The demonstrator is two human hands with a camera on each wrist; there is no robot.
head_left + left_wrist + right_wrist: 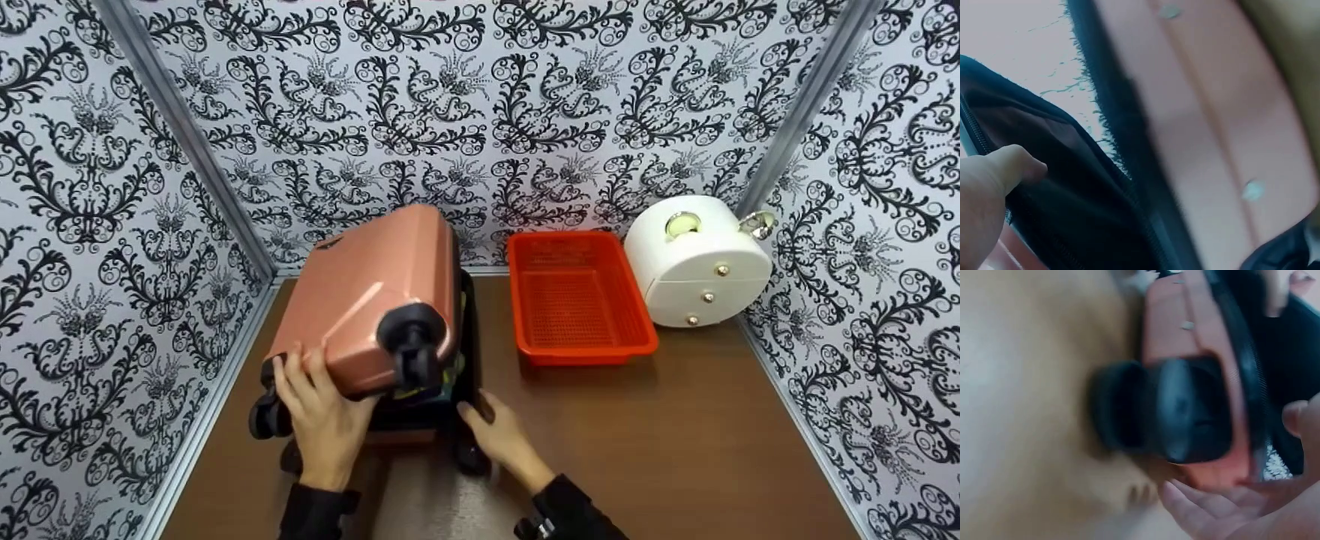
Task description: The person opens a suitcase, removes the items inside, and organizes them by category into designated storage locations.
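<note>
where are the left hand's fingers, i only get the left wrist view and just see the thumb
Observer: In the head view, the left hand has its fingers on the outer shell of the pink hard-shell suitcase, at its raised half.
Operator: and the right hand
Observer: The right wrist view shows the right hand beside a black wheel.
Operator: anything right of the suitcase
Observer: Yes, the head view shows an orange-red plastic basket there.
</note>
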